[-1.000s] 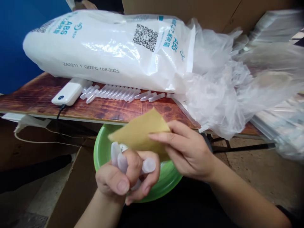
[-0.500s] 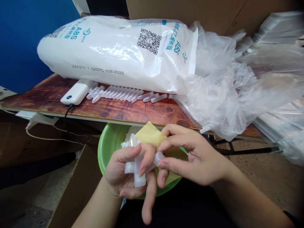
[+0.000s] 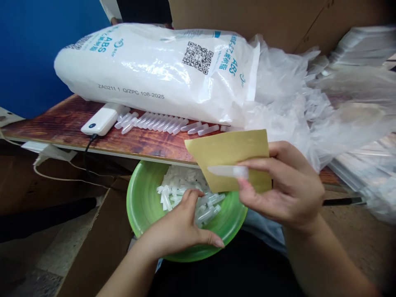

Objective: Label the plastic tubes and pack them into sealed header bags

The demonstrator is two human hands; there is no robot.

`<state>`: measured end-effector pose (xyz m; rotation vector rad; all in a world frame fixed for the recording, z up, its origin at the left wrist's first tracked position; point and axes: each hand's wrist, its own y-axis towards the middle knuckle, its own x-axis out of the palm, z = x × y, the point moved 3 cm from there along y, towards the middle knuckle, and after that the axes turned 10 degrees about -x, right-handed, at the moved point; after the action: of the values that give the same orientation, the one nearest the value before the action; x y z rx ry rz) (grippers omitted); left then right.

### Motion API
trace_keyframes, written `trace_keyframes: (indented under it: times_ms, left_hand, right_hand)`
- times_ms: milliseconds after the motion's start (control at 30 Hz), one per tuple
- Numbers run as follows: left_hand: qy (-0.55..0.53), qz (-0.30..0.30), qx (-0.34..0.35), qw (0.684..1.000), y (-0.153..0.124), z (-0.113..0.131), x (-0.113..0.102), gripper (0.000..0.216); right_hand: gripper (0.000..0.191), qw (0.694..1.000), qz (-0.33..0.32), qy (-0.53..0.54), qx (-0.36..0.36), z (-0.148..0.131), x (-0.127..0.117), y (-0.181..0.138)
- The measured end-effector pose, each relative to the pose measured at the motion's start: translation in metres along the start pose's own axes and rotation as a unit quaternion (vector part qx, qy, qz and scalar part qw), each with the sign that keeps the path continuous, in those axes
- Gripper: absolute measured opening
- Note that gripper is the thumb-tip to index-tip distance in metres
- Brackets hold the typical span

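My right hand [image 3: 281, 185] is closed on a yellow paper sheet [image 3: 229, 146] and a small translucent plastic tube [image 3: 225, 170]. The tube lies across the face of the sheet, its wide end at my thumb tip and its tapered end pointing left. My left hand [image 3: 181, 225] reaches into a green bowl [image 3: 137, 202], thumb stretched out and apart from the fingers. Its fingertips are partly hidden among many similar loose tubes [image 3: 208, 212]. Whether they touch any tube is unclear.
Behind the bowl runs a wooden table [image 3: 148, 144] bearing a row of tubes [image 3: 163, 123], a white power bank [image 3: 102, 119] with a cable, a large white ABS sack [image 3: 148, 70] and crumpled clear plastic bags [image 3: 284, 119]. Another person's sleeve [image 3: 107, 9] shows beyond.
My left hand has let go of several tubes and moved down into the bowl. My right hand has moved up and right with the yellow sheet and a tube, uncovering the bowl's contents.
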<state>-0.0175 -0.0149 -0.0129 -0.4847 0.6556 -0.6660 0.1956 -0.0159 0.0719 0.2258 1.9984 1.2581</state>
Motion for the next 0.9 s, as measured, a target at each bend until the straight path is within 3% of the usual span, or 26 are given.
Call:
trace_keyframes:
  times_ms: [67,133,200,267,333,400,467,533,567,600,667,733,900]
  left_hand:
    - [0.023,0.019,0.011,0.999,-0.002,0.002,-0.002,0.093]
    - [0.032,0.073,0.026,0.996,-0.010,0.012,-0.009,0.068]
    - [0.042,0.185,0.075,0.979,-0.022,0.027,-0.019,0.035]
    - [0.069,0.317,0.176,0.929,-0.034,0.044,-0.026,0.022]
    - [0.109,0.388,0.274,0.873,-0.040,0.055,-0.026,0.030]
    - [0.130,0.366,0.313,0.867,-0.035,0.056,-0.022,0.032]
    - [0.080,0.310,0.280,0.905,-0.024,0.049,-0.020,0.023]
    - [-0.099,0.258,0.221,0.935,-0.015,0.039,-0.023,0.007]
    - [-0.224,0.222,0.192,0.929,-0.011,0.034,-0.025,0.008]
    - [-0.350,0.180,0.168,0.904,-0.009,0.031,-0.025,0.015]
    - [-0.542,0.101,0.139,0.823,-0.010,0.031,-0.026,0.026]
    - [-0.628,0.063,0.130,0.765,-0.014,0.035,-0.026,0.029]
    - [-0.660,0.046,0.140,0.737,-0.026,0.040,-0.026,0.016]
  right_hand:
    - [0.031,0.998,-0.013,-0.027,-0.054,-0.007,0.003,-0.001]
    - [0.033,0.996,-0.022,-0.036,-0.080,-0.012,0.008,-0.001]
    - [0.029,0.997,-0.029,-0.024,-0.073,-0.015,0.013,0.000]
    - [0.022,0.998,-0.042,0.008,-0.055,-0.019,0.019,0.002]
    - [0.015,0.996,-0.056,0.052,-0.042,-0.026,0.026,0.004]
    - [0.010,0.992,-0.078,0.095,-0.031,-0.031,0.032,0.005]
    - [0.012,0.986,-0.102,0.130,-0.023,-0.034,0.036,0.004]
    - [0.018,0.985,-0.110,0.133,-0.029,-0.034,0.036,0.002]
    - [0.020,0.987,-0.104,0.118,-0.042,-0.033,0.035,0.001]
    - [0.019,0.989,-0.094,0.093,-0.065,-0.033,0.034,0.000]
    - [0.012,0.988,-0.074,0.031,-0.132,-0.034,0.034,-0.001]
    - [0.005,0.978,-0.062,-0.011,-0.198,-0.038,0.038,-0.003]
    - [0.012,0.970,-0.041,-0.023,-0.240,-0.044,0.054,-0.007]
